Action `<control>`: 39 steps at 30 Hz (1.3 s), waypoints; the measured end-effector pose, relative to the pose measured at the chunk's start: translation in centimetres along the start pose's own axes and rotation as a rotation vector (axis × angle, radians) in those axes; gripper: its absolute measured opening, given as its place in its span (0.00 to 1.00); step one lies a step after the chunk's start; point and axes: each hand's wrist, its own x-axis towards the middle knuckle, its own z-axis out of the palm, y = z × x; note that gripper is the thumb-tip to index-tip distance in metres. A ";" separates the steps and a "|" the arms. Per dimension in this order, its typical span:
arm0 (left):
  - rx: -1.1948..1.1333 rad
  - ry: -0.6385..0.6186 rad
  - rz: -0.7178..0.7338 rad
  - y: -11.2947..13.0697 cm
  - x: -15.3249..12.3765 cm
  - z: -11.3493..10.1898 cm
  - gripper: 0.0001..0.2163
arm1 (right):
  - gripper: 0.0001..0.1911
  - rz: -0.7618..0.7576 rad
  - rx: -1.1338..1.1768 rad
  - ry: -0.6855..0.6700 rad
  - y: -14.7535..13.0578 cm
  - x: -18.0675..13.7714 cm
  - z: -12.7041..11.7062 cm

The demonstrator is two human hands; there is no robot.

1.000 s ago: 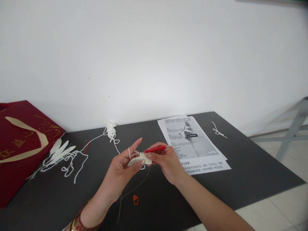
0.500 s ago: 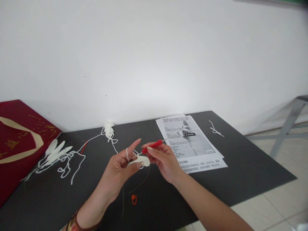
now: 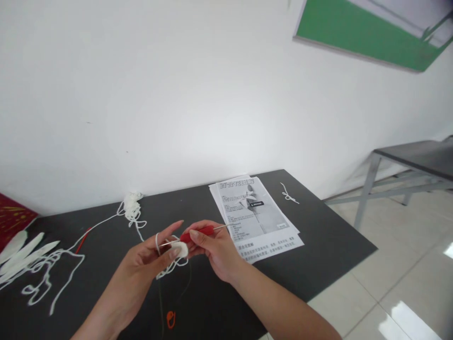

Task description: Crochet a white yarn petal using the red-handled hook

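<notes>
My left hand [image 3: 148, 264] pinches a small white crocheted piece [image 3: 180, 249] between thumb and fingers, with white yarn looped over its raised index finger. My right hand [image 3: 215, 248] grips a red-handled crochet hook [image 3: 196, 233], whose metal tip points left into the piece. Both hands hover just above the black table [image 3: 318, 241], near its front middle. A thin green wire hangs down from the piece.
A printed instruction sheet [image 3: 255, 217] lies right of my hands. A wad of white yarn [image 3: 131, 204] sits at the back, its strand trailing left to white crocheted petals [image 3: 21, 245]. An orange stitch marker [image 3: 171, 319] lies near the front edge. A yarn scrap [image 3: 289, 194] lies far right. Another table [image 3: 417, 158] stands beyond.
The view has swung up and to the right, so the red bag has almost left the picture. My hands keep the same hold, with the hook drawn closer into the white piece.
</notes>
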 end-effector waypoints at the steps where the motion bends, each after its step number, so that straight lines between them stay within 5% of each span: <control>1: 0.013 0.016 -0.011 -0.1 0.1 -0.1 0.26 | 0.15 -0.011 0.000 0.005 0.1 0.0 0.1; 19: -0.010 0.094 0.016 -1.1 1.1 -0.5 0.39 | 0.15 0.007 -0.007 0.146 1.3 0.4 0.5; 39: 0.069 0.123 0.078 -0.5 1.4 -1.4 0.35 | 0.14 -0.034 0.012 0.172 1.2 0.3 0.8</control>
